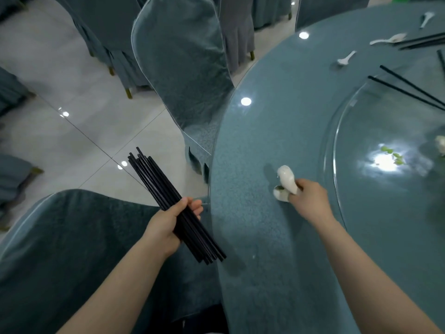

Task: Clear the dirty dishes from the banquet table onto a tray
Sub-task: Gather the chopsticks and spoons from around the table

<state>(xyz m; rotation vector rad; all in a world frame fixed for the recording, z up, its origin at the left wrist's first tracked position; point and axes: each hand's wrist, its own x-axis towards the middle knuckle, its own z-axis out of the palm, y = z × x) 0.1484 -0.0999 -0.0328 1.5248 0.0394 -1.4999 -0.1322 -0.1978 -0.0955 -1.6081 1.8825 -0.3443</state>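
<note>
head view: the left hand (168,225) grips a bundle of black chopsticks (173,203) off the worktop's near-left edge, over a chair (72,249), their long axis running from far-left to near-right. the right hand (310,201) is over the worktop (265,237), fingers pinching white spoons (287,183), two as far as i can tell, bowls pointing far-left; whether the lower one touches the glass is unclear. more spoons (345,59) and loose chopsticks (409,89) lie well apart at the far right, by the turntable's (349,189) rim, the chopsticks' long axis running left to right. they lie far-right of both grips, so the right hand is nearer, though it is already full. no tray is in view.
</note>
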